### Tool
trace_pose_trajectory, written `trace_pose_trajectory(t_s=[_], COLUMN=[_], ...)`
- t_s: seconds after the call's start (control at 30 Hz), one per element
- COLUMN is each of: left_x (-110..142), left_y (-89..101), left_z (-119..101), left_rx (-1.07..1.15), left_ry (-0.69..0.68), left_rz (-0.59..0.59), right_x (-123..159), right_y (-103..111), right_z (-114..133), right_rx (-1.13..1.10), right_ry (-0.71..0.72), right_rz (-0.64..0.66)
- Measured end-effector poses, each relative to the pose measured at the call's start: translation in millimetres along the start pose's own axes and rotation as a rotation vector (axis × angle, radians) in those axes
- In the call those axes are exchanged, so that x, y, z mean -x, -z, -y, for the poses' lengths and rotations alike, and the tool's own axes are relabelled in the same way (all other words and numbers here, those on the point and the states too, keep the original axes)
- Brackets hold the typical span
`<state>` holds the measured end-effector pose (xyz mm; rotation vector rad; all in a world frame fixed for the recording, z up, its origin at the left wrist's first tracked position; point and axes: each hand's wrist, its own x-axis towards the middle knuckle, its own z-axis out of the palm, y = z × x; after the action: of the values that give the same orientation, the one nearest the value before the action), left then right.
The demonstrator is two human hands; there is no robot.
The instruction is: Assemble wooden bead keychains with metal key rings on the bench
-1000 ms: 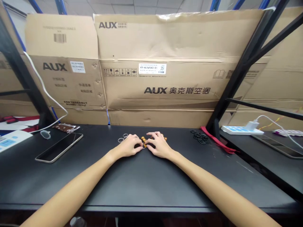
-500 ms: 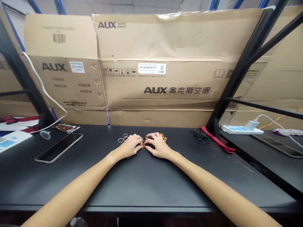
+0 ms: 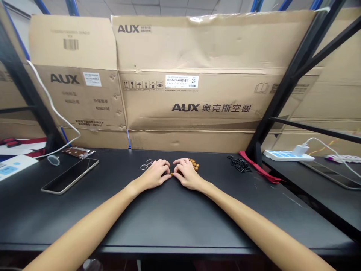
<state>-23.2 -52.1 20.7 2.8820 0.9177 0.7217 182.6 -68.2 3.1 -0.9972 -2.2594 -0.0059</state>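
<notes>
Phone (image 3: 70, 176), red strap (image 3: 258, 169), cardboard (image 3: 208, 52)

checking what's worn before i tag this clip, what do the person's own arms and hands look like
The left hand and right hand are bare, with no gloves. The left forearm and right forearm are slim, widening away from the wrists; no sleeve, watch, bracelet or marking shows on them. The fingers are too small to check for fine details.

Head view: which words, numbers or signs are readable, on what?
"AUX": left cardboard
"快递面单 粘贴区域": left cardboard
"AUX": large cardboard, top
"AUX 奥克斯空调": large cardboard
"KFR-46G/BpR3AES1(B1)", "25": central white label
Arrows, glass, umbrella, open book: large cardboard
Other print: too small or blurred
</notes>
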Motion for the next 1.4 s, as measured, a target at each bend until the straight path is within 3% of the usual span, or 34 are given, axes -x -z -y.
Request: trace_pose_trajectory(t_s=[0.33,0.53,0.93,1.2,1.4], left_x=[-0.8,1.8,0.2,-0.2,0.2], left_y=[0.3,2.1,0.7,-1.3,1.9], left_z=[6.0,-0.5,-0.6,-2.9,-1.6], left_rx=[0.085,0.092,0.035,0.036,0.063], left_ry=[0.012,0.056,0.016,0.022,0.016], left_rz=[0.014,0.000,-0.018,-0.026,0.008], right_x=[0.9,0.2,0.6,-0.3,0.3], right_y=[-3.4,-2.0,-3.1,-2.3,-3.8], right_z=[-10.5,-5.3,-8.5,-4.4,-9.7], right_rx=[0.086,0.014,0.078,0.004,0.093], right_ry=[-0.103,-0.070,-0.116,-0.062,-0.134], right_rz=[-0.051,-0.048,-0.078,-0.048,-0.068])
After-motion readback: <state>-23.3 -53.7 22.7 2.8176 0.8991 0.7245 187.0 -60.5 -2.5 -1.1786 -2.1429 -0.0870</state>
